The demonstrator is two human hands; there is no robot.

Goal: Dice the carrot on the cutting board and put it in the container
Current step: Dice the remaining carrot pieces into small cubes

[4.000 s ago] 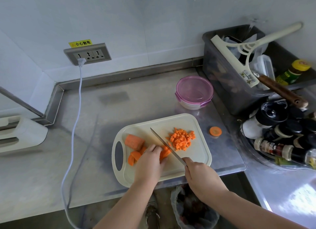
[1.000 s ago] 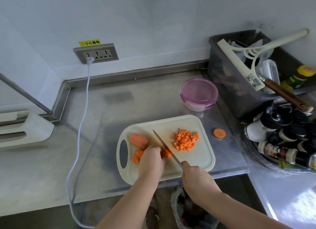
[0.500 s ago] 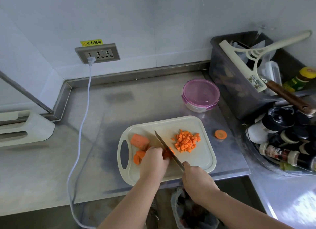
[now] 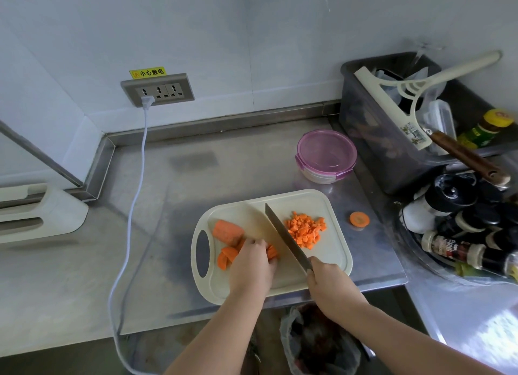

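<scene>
A cream cutting board (image 4: 333, 251) lies near the counter's front edge. A pile of diced carrot (image 4: 306, 229) sits on its right half. A thick carrot chunk (image 4: 227, 231) and some slices (image 4: 226, 257) lie on its left half. My left hand (image 4: 252, 265) curls over carrot strips (image 4: 272, 252), holding them down. My right hand (image 4: 328, 285) grips a knife (image 4: 286, 237), whose blade rests just right of those strips. The round container with a pink lid (image 4: 326, 154) stands behind the board, lid on.
A carrot end slice (image 4: 359, 219) lies on the steel counter right of the board. A grey bin (image 4: 372, 128) with a squeegee (image 4: 406, 94) and a bowl of sauce bottles (image 4: 462, 234) crowd the right. A white cable (image 4: 131, 206) hangs from the wall socket. A rubbish bag (image 4: 316, 344) sits below the counter.
The knife has worked leftward through the strips and the diced pile has grown slightly. My left hand has edged left on the strips. The view shifted a little.
</scene>
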